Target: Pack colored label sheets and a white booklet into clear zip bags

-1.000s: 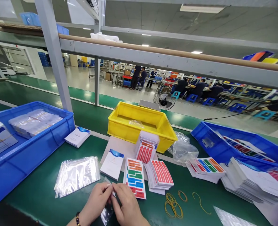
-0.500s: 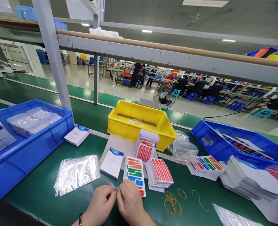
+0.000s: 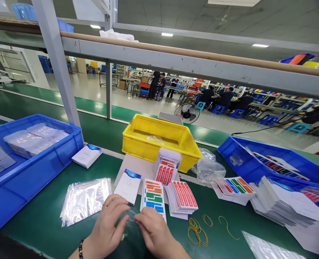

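Note:
A clear plastic bag (image 3: pixel 133 233) hangs between my hands, barely visible against the green table. My right hand (image 3: pixel 156 230) pinches its upper edge between thumb and fingers. Beside that edge, my left hand (image 3: pixel 108 223) has its fingers curved and its thumb held apart, the film close to its fingertips. A stack of clear bags (image 3: pixel 86 199) lies to the left. Beyond my hands are a white booklet stack (image 3: pixel 128 185) with a blue top and a sheet of coloured stickers (image 3: pixel 153 196), its lower end partly hidden by my right hand.
Red label stacks (image 3: pixel 185 196) and rubber bands (image 3: pixel 197 230) lie to the right. A yellow bin (image 3: pixel 140 153) stands ahead, with blue bins at the left (image 3: pixel 59 154) and right (image 3: pixel 229 162). More booklets (image 3: pixel 86 155) and a paper stack (image 3: pixel 278 205) flank the work area. People work in the background.
My left hand has moved left and up from the right one, its fingers spreading from a pinch. More of the clear bag's edge shows between the hands. The view has shifted slightly.

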The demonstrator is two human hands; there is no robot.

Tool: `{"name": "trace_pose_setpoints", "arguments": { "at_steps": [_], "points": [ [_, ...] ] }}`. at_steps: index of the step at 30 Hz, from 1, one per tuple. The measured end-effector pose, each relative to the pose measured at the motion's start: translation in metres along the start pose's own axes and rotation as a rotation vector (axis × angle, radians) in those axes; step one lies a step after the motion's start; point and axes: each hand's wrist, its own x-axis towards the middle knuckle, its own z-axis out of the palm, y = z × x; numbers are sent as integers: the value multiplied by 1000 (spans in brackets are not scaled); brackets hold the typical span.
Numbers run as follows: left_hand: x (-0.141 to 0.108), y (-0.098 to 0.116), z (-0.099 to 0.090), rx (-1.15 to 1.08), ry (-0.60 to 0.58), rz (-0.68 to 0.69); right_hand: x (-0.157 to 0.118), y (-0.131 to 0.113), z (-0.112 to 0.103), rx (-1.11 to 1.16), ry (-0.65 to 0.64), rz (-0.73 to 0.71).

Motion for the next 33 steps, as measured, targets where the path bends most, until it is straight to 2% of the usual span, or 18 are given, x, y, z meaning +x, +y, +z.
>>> {"name": "trace_pose_setpoints", "arguments": {
  "at_steps": [2,3,5,7,10,13,15,18,20,23,26,29,33],
  "points": [
    [-2,0,-11,105,-123,201,1,1,-9,127,-124,43],
    [-3,-1,-17,142,-178,216,2,1,-15,170,-194,73],
    [-5,-5,-26,195,-226,126,4,0,-25,213,-310,138],
    [-9,-10,-31,200,-251,-20,8,-1,-29,229,-374,167],
    [-14,-15,-30,100,-321,-198,19,5,-15,167,-308,163],
    [-17,-19,-18,-19,-373,-322,33,20,20,-101,-137,177],
    [-18,-22,-6,-82,-395,-386,41,31,44,-267,-108,157],
    [-21,-30,8,-214,-362,-472,43,41,67,-329,-101,148],
    [-23,-37,13,-374,-280,-544,38,39,69,-323,-99,141],
    [-25,-48,19,-732,-175,-764,26,27,59,-288,-93,102],
    [-23,-53,24,-1014,-164,-951,21,16,47,-242,-63,88],
    [-18,-51,28,-1055,-191,-974,28,20,47,-297,-60,124],
    [-16,-47,29,-1035,-203,-949,39,37,58,-346,-97,149]
  ]
}}
